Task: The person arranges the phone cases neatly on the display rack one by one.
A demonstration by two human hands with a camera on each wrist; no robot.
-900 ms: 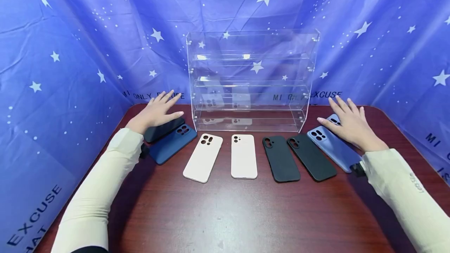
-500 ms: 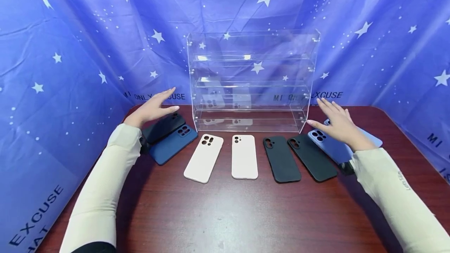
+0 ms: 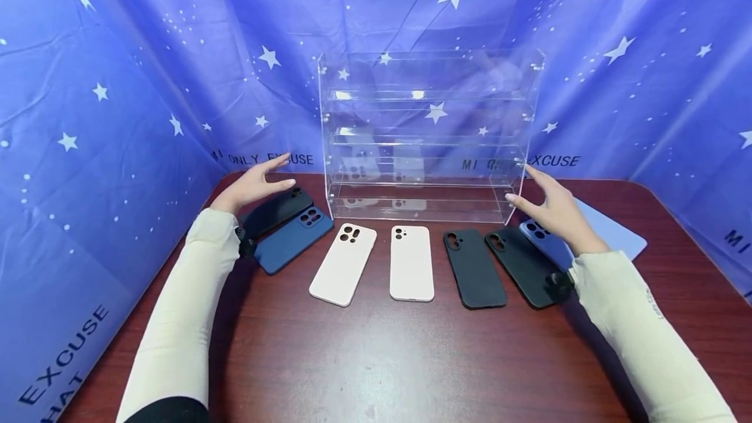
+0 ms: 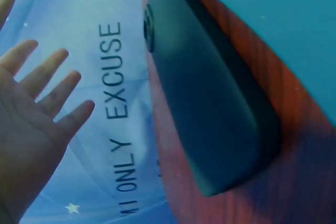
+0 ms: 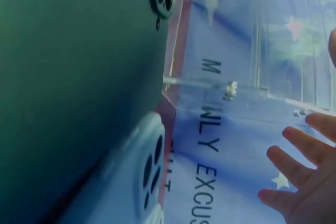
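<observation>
A clear acrylic display rack (image 3: 423, 185) with several shelves stands at the back of the table. My right hand (image 3: 555, 211) is at the rack's right side panel, thumb and fingertips right by its edge. In the right wrist view those fingers (image 5: 294, 166) are spread and nearly straight, holding nothing. My left hand (image 3: 252, 185) hovers over a dark phone case (image 3: 279, 211) and a navy phone case (image 3: 294, 240); the left wrist view shows its fingers apart, nothing in them. Under the right hand lie two light blue phone cases (image 3: 611, 227), partly hidden.
Between the hands, in front of the rack, lie two white phone cases (image 3: 343, 266) and two black phone cases (image 3: 476, 269). They rest on a dark red wooden table (image 3: 376, 358). A blue starry curtain (image 3: 141, 116) surrounds the back and sides.
My right hand has moved left from above the light blue cases to the rack's right side, uncovering more of the rear one. The left hand has turned edge-on and shifted slightly.
</observation>
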